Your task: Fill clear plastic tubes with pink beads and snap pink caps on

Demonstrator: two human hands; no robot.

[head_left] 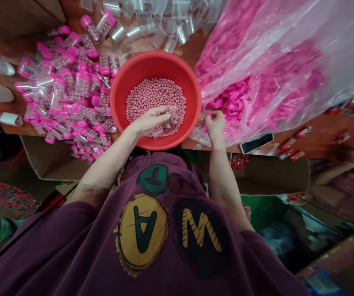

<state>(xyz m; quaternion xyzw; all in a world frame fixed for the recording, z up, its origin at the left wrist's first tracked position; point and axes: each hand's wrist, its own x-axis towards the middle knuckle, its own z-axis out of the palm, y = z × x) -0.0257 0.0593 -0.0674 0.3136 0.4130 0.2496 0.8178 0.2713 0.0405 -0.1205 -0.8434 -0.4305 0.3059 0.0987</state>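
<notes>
A red bowl (115, 86) of small pink beads (155, 94) stands in front of me at the table's edge. Over the beads, my left hand (152, 119) is closed around a small clear container (172, 113) that appears to have beads in it. My right hand (215, 124) is just right of the bowl, its fingers pinched on a small pink cap (208, 112), partly hidden by the fingers. Beside that hand, pink plastic caps (235, 96) spill from a large clear plastic bag (275, 74).
Left of the bowl lies a heap of filled, pink-capped containers (69, 86). Clear, uncapped containers (177, 24) are piled behind the bowl. A phone (256, 143) rests on the table's front edge. At the far right shows another person's arm (343, 164).
</notes>
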